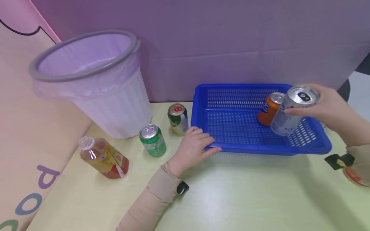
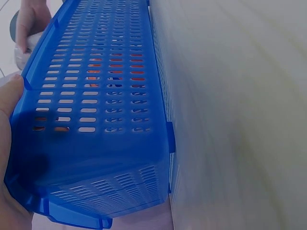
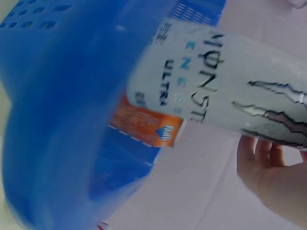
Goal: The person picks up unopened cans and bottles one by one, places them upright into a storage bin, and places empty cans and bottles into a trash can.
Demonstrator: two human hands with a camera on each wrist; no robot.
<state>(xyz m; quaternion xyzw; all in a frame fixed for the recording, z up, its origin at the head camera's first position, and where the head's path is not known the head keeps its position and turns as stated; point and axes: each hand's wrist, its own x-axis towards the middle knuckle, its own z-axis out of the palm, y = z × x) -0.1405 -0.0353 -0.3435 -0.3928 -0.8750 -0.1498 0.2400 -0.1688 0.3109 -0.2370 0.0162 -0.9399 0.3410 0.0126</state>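
Note:
My right hand (image 1: 326,107) grips a tall white Monster energy drink can (image 1: 286,118) near its top. The can is tilted over the right end of a blue plastic basket (image 1: 260,148); whether its base touches the basket floor I cannot tell. Close beside it, inside the basket, stands an orange Fanta can (image 1: 266,112), partly covered by the white one. In the right wrist view, MONSTER and ULTRA show on the white can (image 3: 201,76). At the basket's near left corner, my left hand (image 1: 192,147) holds the rim, thumb along the front edge.
Left of the basket stand a dark green can (image 1: 177,120), a bright green can (image 1: 153,142) and a bottle (image 1: 105,158) of reddish drink. A lined white bin (image 1: 112,106) rises behind them. A red can (image 1: 356,176) lies partly hidden beneath the right sleeve.

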